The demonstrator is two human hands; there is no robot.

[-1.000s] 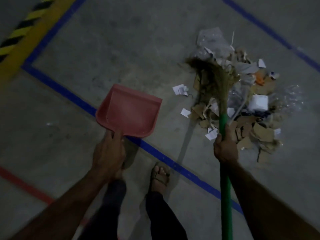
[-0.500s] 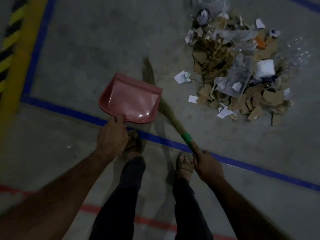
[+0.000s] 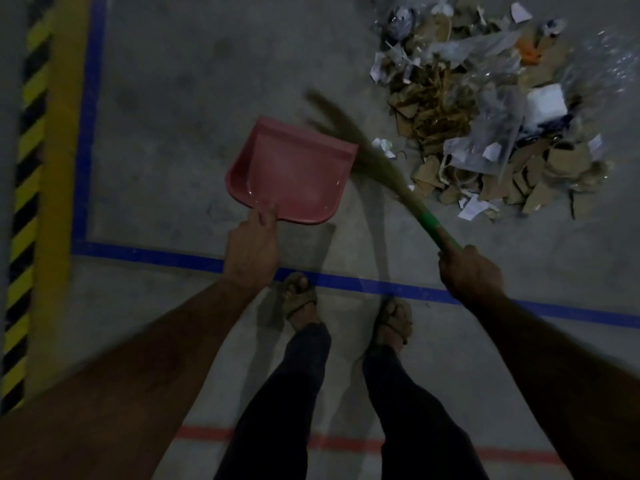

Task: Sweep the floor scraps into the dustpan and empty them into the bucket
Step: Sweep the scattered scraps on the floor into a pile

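Observation:
My left hand [image 3: 252, 247] grips the near end of a pink dustpan [image 3: 294, 171], which is held above the concrete floor with its mouth pointing away from me. My right hand [image 3: 469, 271] holds a broom [image 3: 377, 164] by its green handle; the straw head slants up-left, blurred, its tips just past the dustpan's far right corner. A pile of scraps [image 3: 491, 126], cardboard bits, paper, clear plastic, lies on the floor to the right of the broom. No bucket is in view.
A blue floor line [image 3: 145, 255] runs across in front of my sandalled feet [image 3: 301, 299] and turns up the left side. A yellow and black hazard stripe [image 3: 27, 188] borders the far left. A red line [image 3: 346, 441] crosses near me.
The broom swung left out of the scrap pile and now slants between pile and dustpan. My right hand shifted right. The view tilted, and the dustpan stays in my left hand.

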